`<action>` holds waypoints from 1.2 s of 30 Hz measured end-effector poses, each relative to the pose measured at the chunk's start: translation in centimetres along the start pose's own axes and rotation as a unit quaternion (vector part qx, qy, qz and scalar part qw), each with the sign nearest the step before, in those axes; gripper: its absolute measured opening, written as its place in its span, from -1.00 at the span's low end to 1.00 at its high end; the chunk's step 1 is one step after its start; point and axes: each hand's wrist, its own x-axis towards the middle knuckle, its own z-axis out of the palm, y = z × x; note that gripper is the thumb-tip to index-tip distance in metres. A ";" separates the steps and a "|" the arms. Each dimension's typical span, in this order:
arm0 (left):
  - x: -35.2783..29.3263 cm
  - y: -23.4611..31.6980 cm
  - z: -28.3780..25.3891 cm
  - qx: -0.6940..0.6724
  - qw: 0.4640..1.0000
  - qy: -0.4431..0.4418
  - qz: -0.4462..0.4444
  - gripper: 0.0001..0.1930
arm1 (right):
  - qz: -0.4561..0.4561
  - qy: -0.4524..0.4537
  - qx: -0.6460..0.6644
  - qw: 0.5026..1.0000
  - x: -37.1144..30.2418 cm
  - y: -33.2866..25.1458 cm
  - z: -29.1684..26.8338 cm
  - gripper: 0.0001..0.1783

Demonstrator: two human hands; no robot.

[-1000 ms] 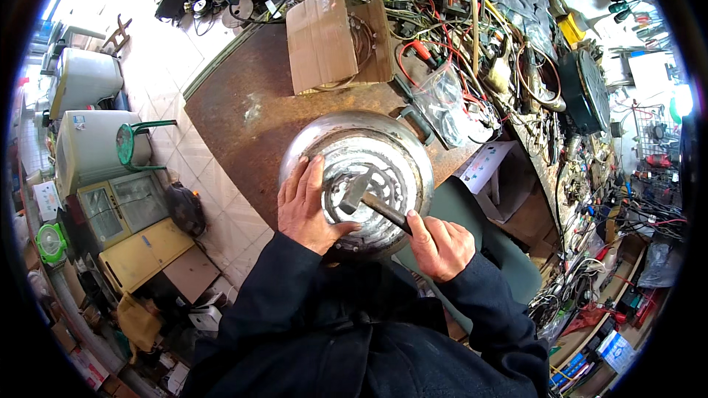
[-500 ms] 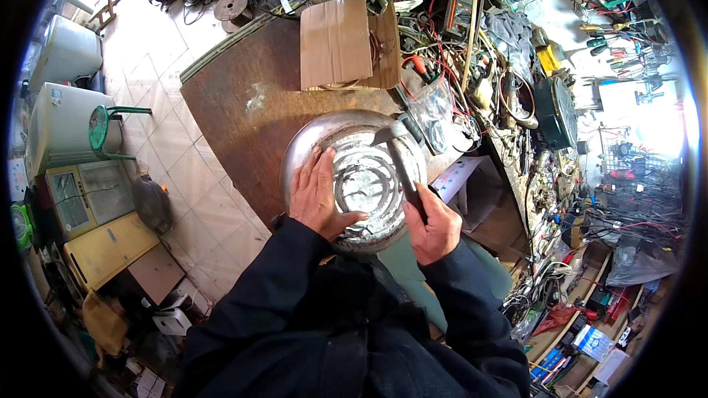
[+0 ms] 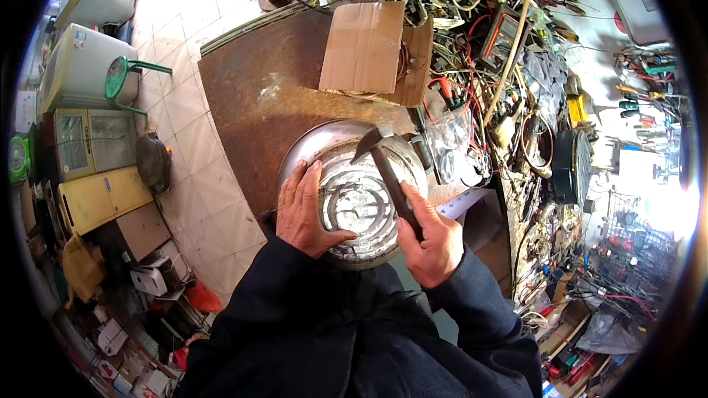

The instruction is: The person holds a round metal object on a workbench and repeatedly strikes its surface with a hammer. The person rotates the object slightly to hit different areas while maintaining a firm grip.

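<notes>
A round shiny metal pan with a ribbed disc in its middle lies on the rusty brown worktable. My left hand lies flat on the pan's left rim and presses it down. My right hand grips the dark handle of a hammer. The hammer's metal head is raised over the far side of the pan.
A flattened cardboard box lies at the table's far edge. Tangled wires, tools and a clear plastic bag crowd the right side. On the tiled floor at left stand white appliances, a green stool and yellow boxes.
The hammer has swung up from lying low across the disc to a raised position over the pan's far side. My left hand stays on the rim.
</notes>
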 end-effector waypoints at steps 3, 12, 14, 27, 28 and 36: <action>-0.1 0.2 0.0 0.001 1.000 0.008 -0.004 0.42 | 0.052 -0.098 -0.034 0.993 0.4 -0.9 0.2 -0.40; -0.3 -0.3 0.8 -0.004 1.000 0.021 0.007 0.42 | 0.044 -0.088 -0.070 0.993 0.4 -2.1 0.6 -0.41; 0.1 -0.2 0.6 -0.006 1.000 0.017 -0.003 0.41 | 0.048 -0.073 -0.067 0.994 0.2 -2.4 0.7 -0.41; 0.0 -0.3 0.4 0.001 1.000 0.002 0.011 0.25 | 0.060 0.015 -0.089 0.994 -2.2 -0.9 2.9 -0.42; 0.0 -0.3 0.4 -0.002 1.000 0.004 0.011 0.24 | 0.046 0.029 -0.105 0.993 -2.8 -0.6 2.9 -0.41; 0.3 -0.1 0.5 0.002 1.000 -0.011 -0.011 0.26 | -0.209 0.007 -0.266 0.941 -2.9 5.1 0.5 -0.34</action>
